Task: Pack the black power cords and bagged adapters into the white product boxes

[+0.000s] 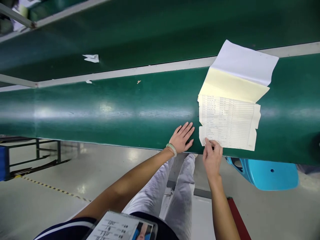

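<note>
My left hand (182, 137) lies flat on the green bench, fingers spread, just left of the papers and touching none of them. At the lower left corner of a printed sheet (230, 120) rests my right hand (212, 151), its thumb and fingers closed near the paper's edge. Whether the corner is pinched or only touched is hard to make out. The sheet carries rows of small print and has torn, notched sides. Above it spread a yellow sheet (232, 83) and a white sheet (246, 63), creased and reaching over the pale rail.
The green bench (112, 110) runs across the view, with a pale rail (125, 71) along its back. Paper scraps (92, 58) lie beyond the rail. A blue stool (272, 173) stands below the bench at right. A metal frame (37, 150) stands at left.
</note>
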Action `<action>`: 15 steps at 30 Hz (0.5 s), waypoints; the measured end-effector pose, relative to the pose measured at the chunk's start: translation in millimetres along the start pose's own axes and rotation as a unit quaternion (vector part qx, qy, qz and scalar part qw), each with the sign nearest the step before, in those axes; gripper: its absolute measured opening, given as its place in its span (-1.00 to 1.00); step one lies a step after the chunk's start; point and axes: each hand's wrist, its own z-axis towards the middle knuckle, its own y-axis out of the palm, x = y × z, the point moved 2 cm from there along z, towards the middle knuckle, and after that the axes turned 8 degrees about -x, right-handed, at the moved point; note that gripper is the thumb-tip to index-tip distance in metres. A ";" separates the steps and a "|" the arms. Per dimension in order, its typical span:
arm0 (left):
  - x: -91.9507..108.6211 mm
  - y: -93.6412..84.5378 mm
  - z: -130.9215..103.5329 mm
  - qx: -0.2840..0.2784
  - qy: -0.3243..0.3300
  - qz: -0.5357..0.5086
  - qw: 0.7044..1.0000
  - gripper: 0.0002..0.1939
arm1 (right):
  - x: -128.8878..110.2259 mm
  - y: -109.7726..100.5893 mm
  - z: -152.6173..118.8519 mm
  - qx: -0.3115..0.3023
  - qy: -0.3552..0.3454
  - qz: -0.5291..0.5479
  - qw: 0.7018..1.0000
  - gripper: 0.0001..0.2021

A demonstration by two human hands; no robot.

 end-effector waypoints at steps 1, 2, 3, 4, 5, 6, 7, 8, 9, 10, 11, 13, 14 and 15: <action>0.0 0.2 -0.3 0.002 0.001 0.003 1.000 -0.40 | -1.1 -0.1 -0.7 -0.004 0.000 -0.006 1.000 -0.59; 0.3 0.5 -0.8 0.004 0.002 0.005 1.000 -0.40 | -2.3 -0.6 -1.1 -0.006 0.003 -0.012 1.000 -0.59; 0.6 0.8 -1.2 0.004 0.002 0.006 1.000 -0.40 | -3.8 -1.4 -1.2 -0.008 0.007 -0.018 1.000 -0.58; 0.9 1.1 -1.4 0.005 0.003 0.006 1.000 -0.40 | -5.3 -2.3 -1.0 -0.010 0.012 -0.025 1.000 -0.58; 1.3 1.2 -1.5 0.006 0.003 0.007 1.000 -0.40 | -6.9 -3.4 -0.7 -0.011 0.017 -0.030 0.999 -0.58; 1.6 1.2 -1.5 0.006 0.002 0.009 1.000 -0.40 | -8.5 -4.6 -0.2 -0.013 0.021 -0.036 0.999 -0.58; 1.9 1.2 -1.3 0.005 0.001 0.011 1.000 -0.40 | -9.9 -5.6 0.3 -0.017 0.024 -0.041 0.999 -0.58; 2.1 1.0 -1.1 0.004 -0.001 0.014 1.000 -0.40 | -11.2 -6.6 0.7 -0.021 0.027 -0.044 0.998 -0.58; 2.3 0.8 -0.9 0.003 -0.002 0.016 1.000 -0.40 | -12.4 -7.5 1.0 -0.026 0.030 -0.047 0.998 -0.58; 2.5 0.6 -0.7 0.002 -0.004 0.019 1.000 -0.40 | -13.5 -8.2 1.3 -0.030 0.034 -0.048 0.998 -0.58; 2.7 0.5 -0.5 0.001 -0.005 0.020 1.000 -0.40 | -14.7 -8.9 1.5 -0.034 0.039 -0.050 0.997 -0.57; 3.0 0.2 -0.5 -0.002 -0.005 0.022 1.000 -0.40 | -17.0 -10.5 1.9 -0.040 0.053 -0.054 0.996 -0.57; 3.1 0.1 -0.6 -0.003 -0.006 0.021 1.000 -0.40 | -18.1 -11.4 2.3 -0.042 0.062 -0.057 0.996 -0.57; 3.2 0.1 -0.7 -0.005 -0.007 0.020 1.000 -0.40 | -19.2 -12.3 2.6 -0.044 0.071 -0.060 0.995 -0.57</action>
